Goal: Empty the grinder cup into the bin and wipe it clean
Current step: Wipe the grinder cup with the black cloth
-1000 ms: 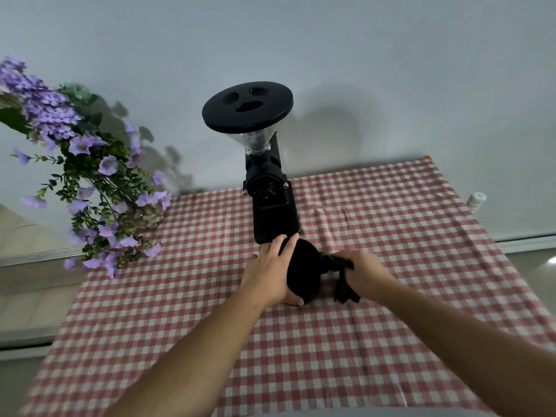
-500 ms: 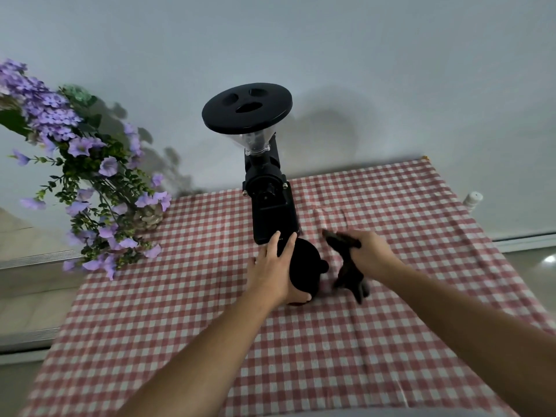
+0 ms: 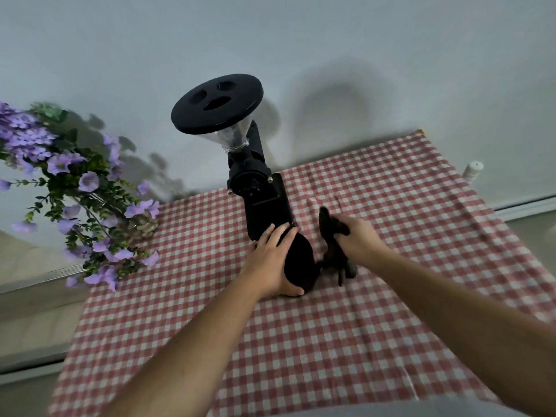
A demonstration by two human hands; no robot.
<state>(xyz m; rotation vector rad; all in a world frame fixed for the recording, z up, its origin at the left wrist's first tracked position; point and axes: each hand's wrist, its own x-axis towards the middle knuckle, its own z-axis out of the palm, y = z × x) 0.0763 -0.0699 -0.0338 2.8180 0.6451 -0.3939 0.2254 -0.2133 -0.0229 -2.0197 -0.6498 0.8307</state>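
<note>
Head view: left hand (image 3: pixel 270 263) gripped the black grinder cup (image 3: pixel 299 263) – dark cloth (image 3: pixel 332 245) clenched in right hand (image 3: pixel 356 239) at three o'clock – wiping seemingly underway, bin unseen.

Left hand (image 3: pixel 272 260) grasping black grinder cup (image 3: pixel 299 261) before grinder (image 3: pixel 255 188); right hand (image 3: pixel 356 239) clutching dark cloth (image 3: pixel 334 245), on checked tablecloth (image 3: pixel 331 341)

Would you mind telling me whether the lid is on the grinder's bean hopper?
On. The black lid sits flat across the top of the clear hopper, covering its whole mouth.
</note>
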